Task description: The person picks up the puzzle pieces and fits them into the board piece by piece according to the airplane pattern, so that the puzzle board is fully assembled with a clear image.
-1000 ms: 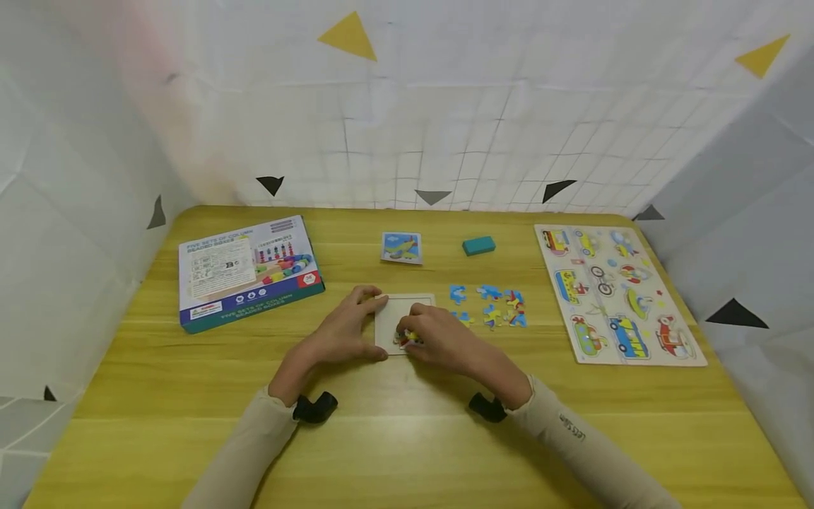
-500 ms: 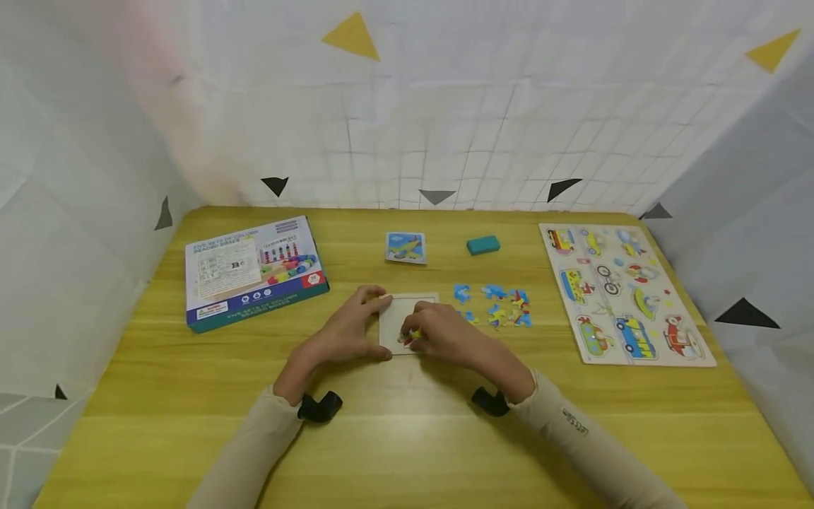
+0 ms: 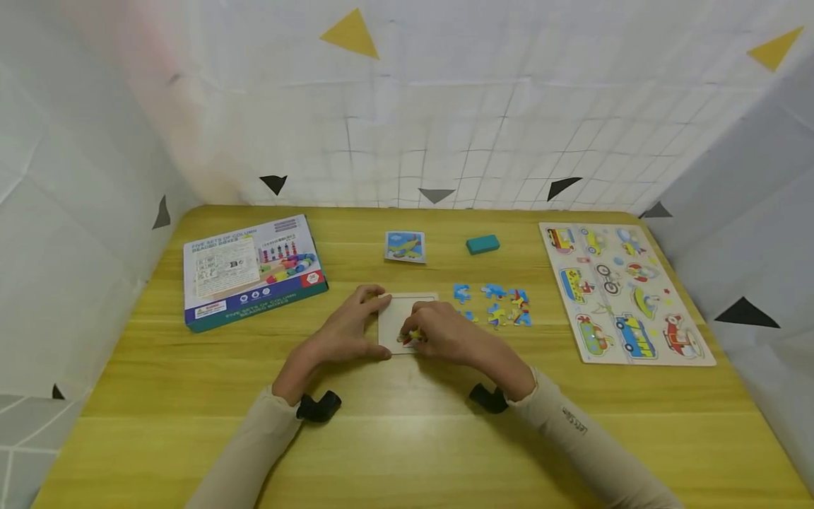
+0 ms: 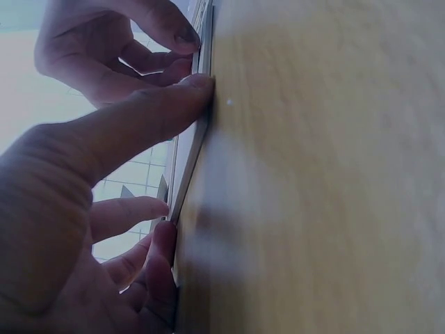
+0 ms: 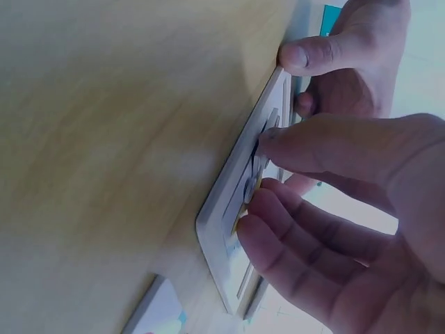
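Note:
A shallow wooden puzzle tray (image 3: pixel 391 319) lies on the table between both hands. My left hand (image 3: pixel 340 329) holds its left side, thumb at the near corner and fingers at the far one. With thumb and fingers, my right hand (image 3: pixel 448 334) pinches a red and yellow jigsaw piece (image 3: pixel 408 340) low over the tray's near part. In the right wrist view the piece is seen edge-on within the tray's rim (image 5: pixel 214 209), and the fingers hide much of it. Several loose blue, yellow and red jigsaw pieces (image 3: pixel 494 290) lie right of the tray.
Behind the tray lies a small airplane picture card (image 3: pixel 405 247), with a teal block (image 3: pixel 482 244) to its right. A beaded-column toy box (image 3: pixel 254 272) stands at the left. On the right lies a wooden vehicle puzzle board (image 3: pixel 623 293). White sheeting hangs around the table.
The right hand still pinches the piece over the tray's near part, with slight finger movement that turned and lowered it a little. The left hand stays at the tray; the head view shifted slightly.

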Demonstrator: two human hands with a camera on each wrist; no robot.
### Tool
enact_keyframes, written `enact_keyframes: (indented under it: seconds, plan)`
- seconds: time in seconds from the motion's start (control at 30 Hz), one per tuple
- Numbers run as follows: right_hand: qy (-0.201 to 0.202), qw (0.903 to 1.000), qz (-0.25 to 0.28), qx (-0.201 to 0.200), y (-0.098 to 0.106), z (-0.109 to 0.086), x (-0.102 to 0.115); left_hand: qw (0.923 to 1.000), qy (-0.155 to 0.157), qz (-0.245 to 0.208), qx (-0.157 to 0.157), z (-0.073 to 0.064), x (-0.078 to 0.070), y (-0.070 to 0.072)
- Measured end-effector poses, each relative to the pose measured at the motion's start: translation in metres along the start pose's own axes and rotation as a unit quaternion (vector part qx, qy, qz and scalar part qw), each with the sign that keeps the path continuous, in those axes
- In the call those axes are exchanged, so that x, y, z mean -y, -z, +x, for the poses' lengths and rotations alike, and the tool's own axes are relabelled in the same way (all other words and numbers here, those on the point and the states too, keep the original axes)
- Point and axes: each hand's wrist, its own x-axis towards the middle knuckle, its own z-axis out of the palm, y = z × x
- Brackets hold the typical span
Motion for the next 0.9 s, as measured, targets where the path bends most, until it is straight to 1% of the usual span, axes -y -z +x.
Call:
enact_keyframes:
  seconds: [0.13, 0.23, 0.47, 0.7, 0.9]
  plan:
    - [0.007, 0.9999, -0.001, 0.009, 0.0021, 0.0006, 0.0006, 1.0, -0.002, 0.002, 0.0, 0.0003, -0.0004, 0.0009]
    - [0.01, 0.9999, 0.003, 0.01, 0.0025, 0.0016, 0.0006, 1.0, 0.003, -0.002, 0.003, 0.0, -0.001, 0.0014]
    - [-0.004, 0.9999, 0.006, 0.013, 0.0014, 0.001, 0.0027, 0.9999, 0.005, -0.01, 0.004, -0.0011, -0.0015, 0.0012]
    - [-0.001, 0.9995, -0.032, -0.003, -0.0022, -0.0052, 0.0049, 1.0, 0.0, -0.008, 0.003, -0.0006, -0.0008, 0.0004]
    - [0.001, 0.9994, -0.028, -0.018, -0.0052, -0.0072, 0.0046, 1.0, 0.006, -0.006, 0.003, -0.0006, -0.0006, 0.001]
